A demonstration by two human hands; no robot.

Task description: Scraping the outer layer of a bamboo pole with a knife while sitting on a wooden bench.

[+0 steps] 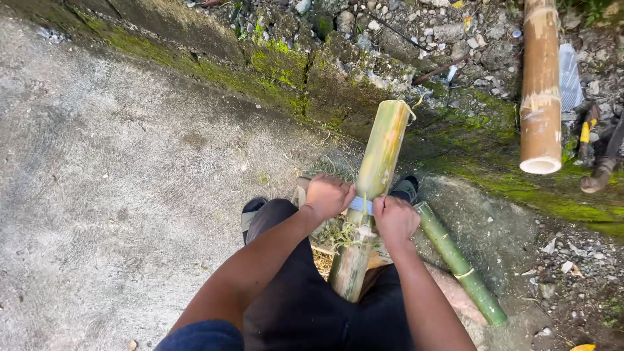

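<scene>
A thick green-yellow bamboo pole (380, 153) slants up from between my knees toward a mossy kerb. My left hand (327, 195) and my right hand (394, 218) each grip one end of a flat metal blade (361, 205) laid across the pole. The blade sits against the bamboo's upper face, with pale shavings (344, 235) curled just below it. The pole's lower part looks scraped and pale. My dark trousers and both feet frame the pole.
A thinner green bamboo piece (458, 263) lies to the right on the ground. A tan bamboo pole (540, 84) leans at upper right beside tools (595, 146). A mossy concrete kerb (286, 71) with gravel runs behind; grey concrete floor (117, 195) spreads left.
</scene>
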